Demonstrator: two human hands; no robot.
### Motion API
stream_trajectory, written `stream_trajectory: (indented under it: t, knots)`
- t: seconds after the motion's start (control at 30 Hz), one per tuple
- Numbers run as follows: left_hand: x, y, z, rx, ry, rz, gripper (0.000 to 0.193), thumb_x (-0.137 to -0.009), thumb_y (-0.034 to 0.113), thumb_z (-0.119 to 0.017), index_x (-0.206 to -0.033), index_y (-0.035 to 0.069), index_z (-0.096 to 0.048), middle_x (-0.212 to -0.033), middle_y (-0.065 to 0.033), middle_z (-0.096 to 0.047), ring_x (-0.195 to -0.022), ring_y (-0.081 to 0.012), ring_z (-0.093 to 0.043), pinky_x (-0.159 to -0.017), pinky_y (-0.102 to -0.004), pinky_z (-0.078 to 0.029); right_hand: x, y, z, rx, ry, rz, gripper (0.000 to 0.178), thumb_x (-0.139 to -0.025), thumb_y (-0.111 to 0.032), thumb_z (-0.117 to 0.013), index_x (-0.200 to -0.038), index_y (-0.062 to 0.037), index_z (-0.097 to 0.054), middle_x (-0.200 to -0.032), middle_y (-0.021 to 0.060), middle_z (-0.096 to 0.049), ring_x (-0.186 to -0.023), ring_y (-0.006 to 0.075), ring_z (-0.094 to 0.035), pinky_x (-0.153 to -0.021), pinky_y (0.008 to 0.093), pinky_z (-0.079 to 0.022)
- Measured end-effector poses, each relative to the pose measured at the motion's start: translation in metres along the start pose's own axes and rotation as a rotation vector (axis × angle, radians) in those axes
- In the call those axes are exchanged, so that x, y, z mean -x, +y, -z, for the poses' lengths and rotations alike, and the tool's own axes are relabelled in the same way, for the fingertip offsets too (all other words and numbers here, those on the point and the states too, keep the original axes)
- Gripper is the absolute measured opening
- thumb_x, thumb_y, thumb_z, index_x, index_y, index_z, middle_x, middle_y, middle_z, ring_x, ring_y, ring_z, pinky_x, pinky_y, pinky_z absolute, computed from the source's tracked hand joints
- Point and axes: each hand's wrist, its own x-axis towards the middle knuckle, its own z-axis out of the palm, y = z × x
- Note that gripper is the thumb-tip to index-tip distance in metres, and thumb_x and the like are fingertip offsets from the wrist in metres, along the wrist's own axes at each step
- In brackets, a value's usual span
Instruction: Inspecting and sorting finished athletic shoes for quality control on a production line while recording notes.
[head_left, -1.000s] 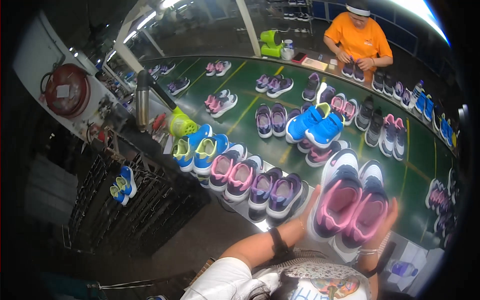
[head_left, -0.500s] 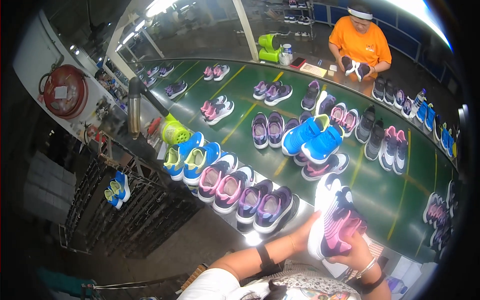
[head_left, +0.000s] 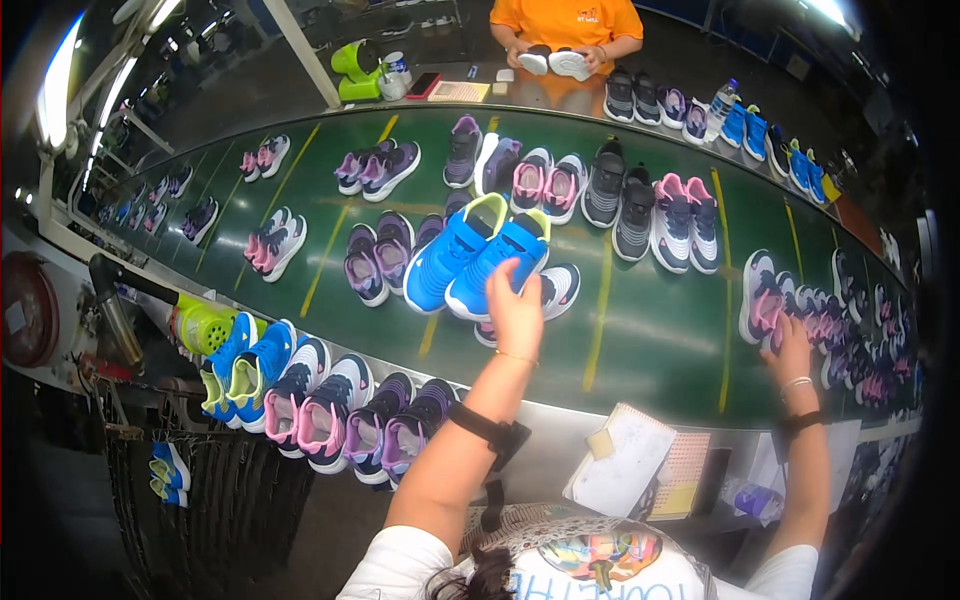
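Note:
My left hand [head_left: 517, 310] reaches over the worktable and rests against the right one of two bright blue sneakers [head_left: 440, 262] with lime-green linings. Its fingers are spread. The blue pair lies on top of a navy, white and pink pair [head_left: 562, 288], mostly hidden beneath it. Farther right, my right hand [head_left: 790, 352] has its fingers closed at the heel end of a navy and pink sneaker [head_left: 762, 298] with a white sole, which stands on the green surface. My fingers partly cover a second sneaker beside it.
Several pairs of sneakers stand on the green table [head_left: 660, 330]. A row of sneakers [head_left: 322, 408] lines its near edge, by a green blower [head_left: 205, 326]. Papers [head_left: 625, 455] lie before me. Across the table, a person in orange [head_left: 566, 22] handles shoes.
The navy and pink sneakers went from in front of me to the table's right side with my right hand. My left hand left them and moved to the blue pair. The view turned right.

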Motion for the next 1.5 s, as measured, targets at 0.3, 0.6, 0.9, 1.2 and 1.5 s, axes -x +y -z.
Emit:
stream_trajectory:
  t: [0.3, 0.6, 0.9, 1.2, 1.5]
  knots:
    - [-0.141, 0.027, -0.026, -1.595, -0.959, 0.081, 0.111, -0.05, 0.065, -0.07, -0.137, 0.016, -0.022, -0.135, -0.014, -0.037, -0.126, -0.0353, -0.032, -0.095, -0.064, -0.017, 0.088, -0.169, -0.042, -0.528, -0.492, 0.372, 0.067, -0.065, -0.026, -0.073, -0.122, -0.0095, -0.043, -0.118, 0.0202, -0.045, -0.11, 0.0362, -0.043, -0.093, 0.0395, -0.036]
    - [-0.15, 0.013, 0.024, -1.357, -0.867, -0.135, 0.094, -0.05, 0.05, -0.071, -0.129, 0.018, -0.033, -0.114, -0.0128, -0.056, -0.107, -0.0326, -0.052, -0.092, -0.0591, -0.024, 0.163, -0.25, -0.114, -0.269, -0.448, 0.261, 0.072, -0.062, -0.06, -0.063, -0.125, -0.0289, -0.046, -0.141, 0.0188, -0.017, -0.13, 0.0418, -0.01, -0.096, 0.066, -0.007]
    - [-0.057, 0.072, 0.135, -0.86, -0.968, -0.844, 0.055, -0.048, 0.026, -0.077, -0.093, 0.014, -0.047, -0.105, -0.0089, -0.053, -0.109, -0.0292, -0.045, -0.102, -0.0524, -0.016, 0.195, -0.253, -0.125, -0.19, -0.407, 0.467, 0.075, -0.062, -0.062, -0.062, -0.125, -0.0251, -0.045, -0.141, 0.0185, -0.018, -0.129, 0.0393, -0.015, -0.097, 0.0631, -0.012]
    - [0.028, 0.132, 0.191, -0.87, -1.198, -1.731, 0.023, -0.068, 0.02, -0.056, -0.08, 0.028, -0.039, -0.111, -0.0013, -0.055, -0.109, -0.0176, -0.047, -0.102, -0.0506, -0.023, 0.147, -0.265, 0.01, -1.609, -0.194, 0.026, 0.06, -0.09, -0.045, -0.038, -0.135, -0.008, -0.027, -0.132, 0.0178, -0.036, -0.121, 0.0279, -0.037, -0.099, 0.0355, -0.031]
    - [0.038, 0.138, 0.198, -0.866, -1.209, -1.832, 0.025, -0.066, 0.022, -0.057, -0.077, 0.032, -0.036, -0.114, 0.0, -0.054, -0.108, -0.017, -0.047, -0.103, -0.0506, -0.02, 0.158, -0.29, 0.069, -2.092, -0.591, 0.151, 0.059, -0.094, -0.045, -0.023, -0.135, -0.0027, -0.025, -0.131, 0.0102, -0.039, -0.119, 0.016, -0.041, -0.098, 0.031, -0.034]
